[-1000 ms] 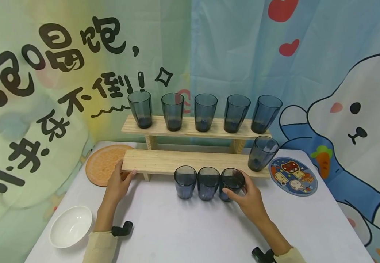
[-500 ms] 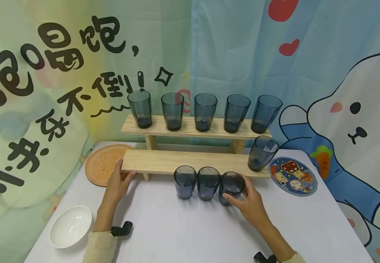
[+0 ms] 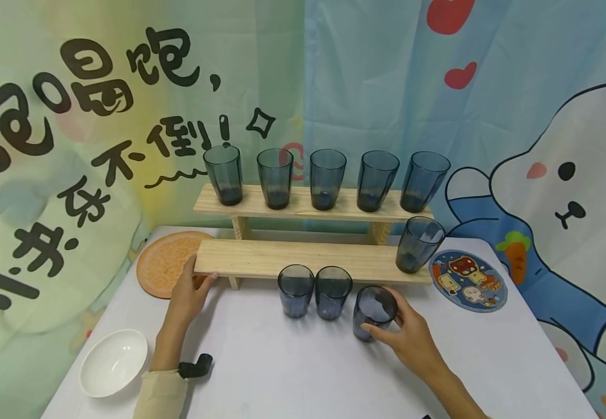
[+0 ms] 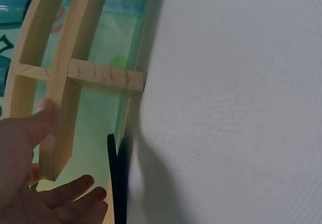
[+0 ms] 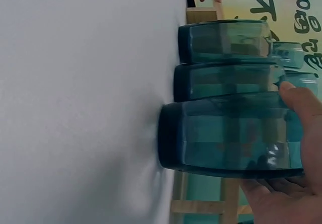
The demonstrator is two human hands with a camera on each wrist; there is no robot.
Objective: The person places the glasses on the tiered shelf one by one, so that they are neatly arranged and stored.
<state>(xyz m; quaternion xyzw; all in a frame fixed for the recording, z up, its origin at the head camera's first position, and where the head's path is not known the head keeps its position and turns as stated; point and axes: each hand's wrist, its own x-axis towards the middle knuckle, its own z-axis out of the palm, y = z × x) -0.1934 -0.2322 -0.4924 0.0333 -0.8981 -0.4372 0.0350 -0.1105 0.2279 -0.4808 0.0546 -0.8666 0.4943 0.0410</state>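
A blue-tinted drinking glass (image 3: pixel 367 317) stands upright at the front right of the wooden stand. My right hand (image 3: pixel 413 334) holds it near the rim, thumb on one side and fingers round the other. In the right wrist view, that glass (image 5: pixel 226 138) has its base close over the white tabletop. Two matching glasses (image 3: pixel 296 294) (image 3: pixel 332 295) stand to its left, before the lower shelf. At the left end of the lower wooden shelf (image 3: pixel 282 259), my left hand (image 3: pixel 190 294) grips the board. The left wrist view shows the thumb (image 4: pixel 43 118) against its edge, other fingers spread.
Several more glasses line the upper shelf (image 3: pixel 297 195). One glass (image 3: pixel 418 247) stands at the lower shelf's right end. An orange round mat (image 3: pixel 163 262) and white bowl (image 3: pixel 114 364) lie left; a blue cartoon mat (image 3: pixel 467 282) lies right.
My right hand has drawn the glass toward the front and slightly right, away from the two beside it, opening a gap. The left hand stays at the shelf end.
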